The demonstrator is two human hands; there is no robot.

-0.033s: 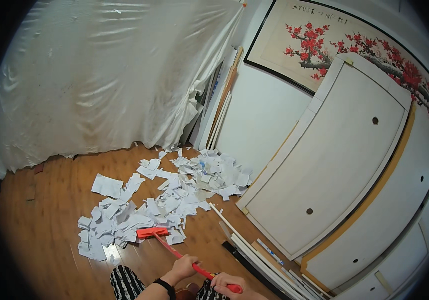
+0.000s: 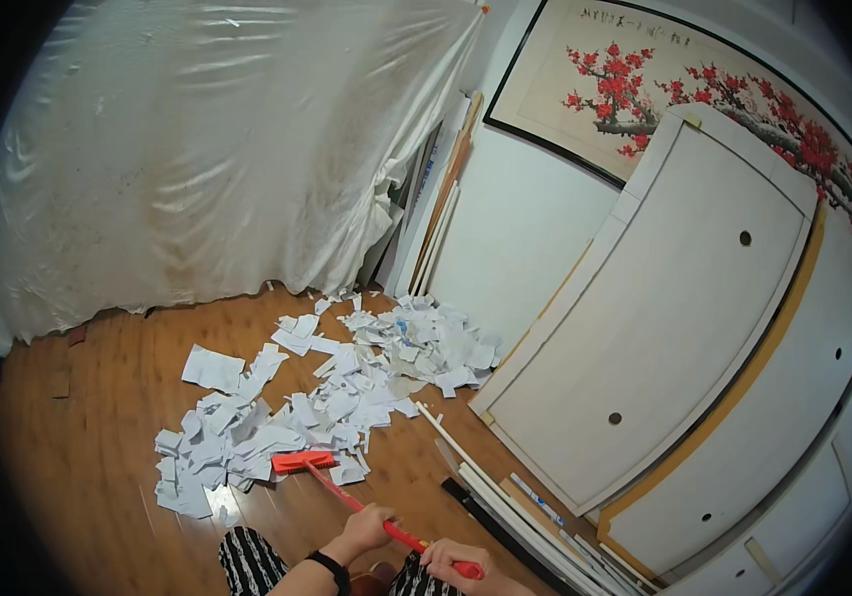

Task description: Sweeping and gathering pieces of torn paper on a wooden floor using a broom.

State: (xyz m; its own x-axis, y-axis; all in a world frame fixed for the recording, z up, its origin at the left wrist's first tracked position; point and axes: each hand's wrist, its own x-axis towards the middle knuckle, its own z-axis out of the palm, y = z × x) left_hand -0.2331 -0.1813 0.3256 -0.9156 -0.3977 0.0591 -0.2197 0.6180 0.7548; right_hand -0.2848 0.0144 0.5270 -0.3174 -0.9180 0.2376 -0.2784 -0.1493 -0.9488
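A red broom [image 2: 339,492] slants from the lower middle up to the left. Its wide red head [image 2: 304,463] rests at the near edge of a long heap of torn white paper [image 2: 346,387] on the floor. My left hand [image 2: 364,531], with a black band at the wrist, is wrapped round the handle partway along. Close to the handle's end, my right hand [image 2: 454,564] grips it too, and the red tip sticks out past the fingers. The bristles are mostly hidden from above.
Large white panels [image 2: 644,328] lean along the right wall below a framed blossom painting [image 2: 610,89]. Long white strips [image 2: 505,507] lie on the wooden floor [image 2: 98,437] beside them. A whitish plastic sheet [image 2: 197,159] hangs at the back, with boards [image 2: 446,189] standing in the corner.
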